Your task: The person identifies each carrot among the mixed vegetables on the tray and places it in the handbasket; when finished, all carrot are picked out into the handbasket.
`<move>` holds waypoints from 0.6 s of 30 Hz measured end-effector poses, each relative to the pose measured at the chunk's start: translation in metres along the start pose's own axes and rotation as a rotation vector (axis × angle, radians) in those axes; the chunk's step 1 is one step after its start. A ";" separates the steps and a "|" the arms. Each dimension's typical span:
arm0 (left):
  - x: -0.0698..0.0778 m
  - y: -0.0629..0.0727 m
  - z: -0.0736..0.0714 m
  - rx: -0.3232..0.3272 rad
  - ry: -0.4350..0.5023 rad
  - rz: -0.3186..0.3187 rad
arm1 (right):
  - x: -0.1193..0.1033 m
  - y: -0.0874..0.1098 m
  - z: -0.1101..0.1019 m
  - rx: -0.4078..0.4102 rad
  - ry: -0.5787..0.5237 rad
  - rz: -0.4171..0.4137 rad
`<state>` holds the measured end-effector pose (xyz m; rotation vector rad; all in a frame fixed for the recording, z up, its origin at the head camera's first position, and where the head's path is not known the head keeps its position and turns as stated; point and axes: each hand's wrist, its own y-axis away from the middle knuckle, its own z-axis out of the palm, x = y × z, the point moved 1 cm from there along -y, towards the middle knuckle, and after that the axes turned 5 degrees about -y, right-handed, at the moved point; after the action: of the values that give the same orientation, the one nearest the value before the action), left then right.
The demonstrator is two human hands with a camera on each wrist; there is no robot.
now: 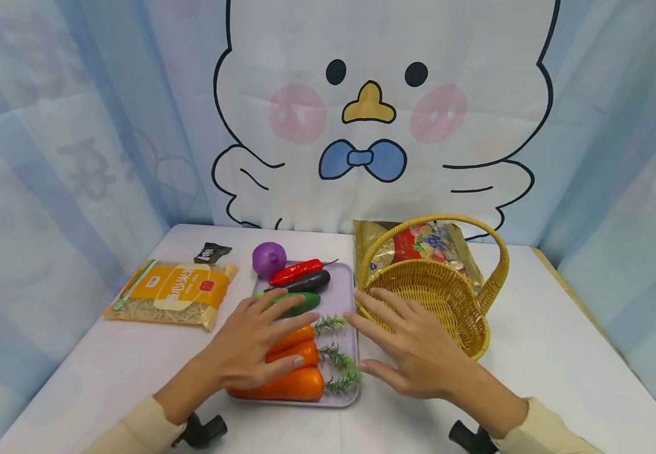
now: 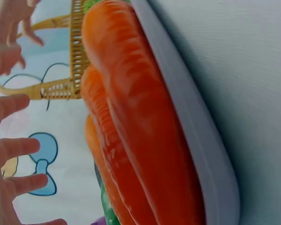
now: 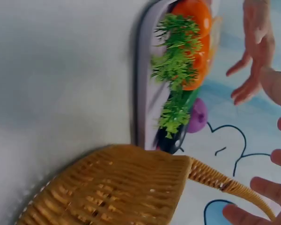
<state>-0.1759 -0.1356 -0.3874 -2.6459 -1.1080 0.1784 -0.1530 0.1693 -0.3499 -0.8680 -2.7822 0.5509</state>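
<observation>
My left hand [image 1: 257, 343] hovers over a lilac tray [image 1: 339, 280], its fingers spread and holding nothing. Three orange carrots [image 1: 294, 384] with green tops [image 1: 342, 378] lie on the tray beneath it. Beyond them are a green cucumber-like vegetable [image 1: 305, 304], a dark eggplant [image 1: 311, 281], a red chili pepper [image 1: 296, 271] and a purple round onion-like vegetable [image 1: 269, 259]. To the right, my right hand [image 1: 413, 347] is spread in front of a yellow wicker basket [image 1: 470, 315], overlapping its near left side in the head view. Its fingers grip nothing.
An orange-labelled bag of dry food [image 1: 177, 293] lies on the left of the white table [image 1: 544, 366], a small black packet [image 1: 212, 253] behind it. Behind the basket is a gold and red fruit-print bag [image 1: 419, 246]. A cartoon-print curtain [image 1: 362, 202] hangs along the back.
</observation>
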 end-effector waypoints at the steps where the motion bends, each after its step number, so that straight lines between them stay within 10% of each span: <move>1: -0.001 0.000 0.000 0.009 0.014 -0.012 | 0.000 -0.002 0.001 0.002 -0.019 0.005; 18: -0.028 0.000 0.005 0.047 0.225 -0.344 | -0.005 -0.035 0.016 0.008 -0.260 0.122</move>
<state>-0.1961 -0.1549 -0.3918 -2.3176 -1.4314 -0.1555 -0.1709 0.1351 -0.3510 -1.0375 -2.9675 0.7432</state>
